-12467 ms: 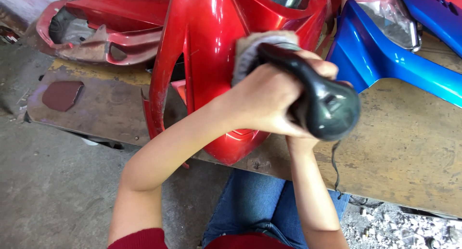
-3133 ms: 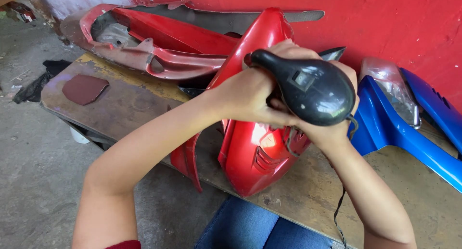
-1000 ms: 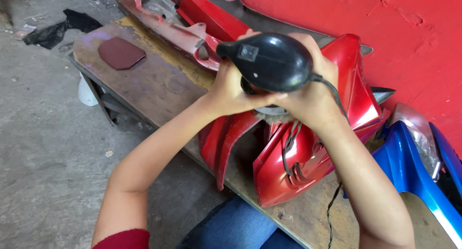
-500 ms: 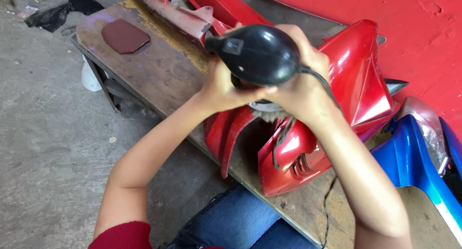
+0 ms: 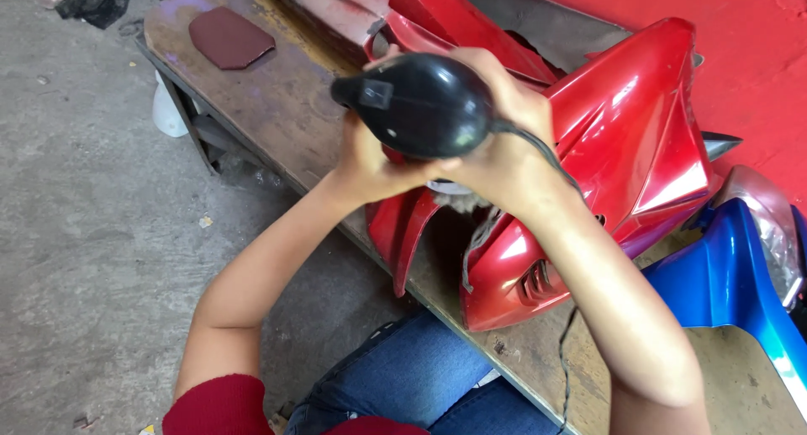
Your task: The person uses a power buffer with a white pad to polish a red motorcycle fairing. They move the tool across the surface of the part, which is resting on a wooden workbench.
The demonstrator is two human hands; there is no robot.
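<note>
You gripped the black polisher (image 5: 420, 105) with left hand (image 5: 370, 162) and right hand (image 5: 504, 149) — buffing the red fairing (image 5: 630, 141); steady pressure needed next.

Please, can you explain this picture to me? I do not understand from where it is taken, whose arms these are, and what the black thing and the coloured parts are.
The camera sits on a person's head and looks down, so both arms are that person's own. The left hand and right hand hold a black power tool with a cord; its fluffy pad is at a glossy red body panel. The panel lies on a worn workbench. Also there: a dark red sanding sheet, another red panel and a blue panel.
</note>
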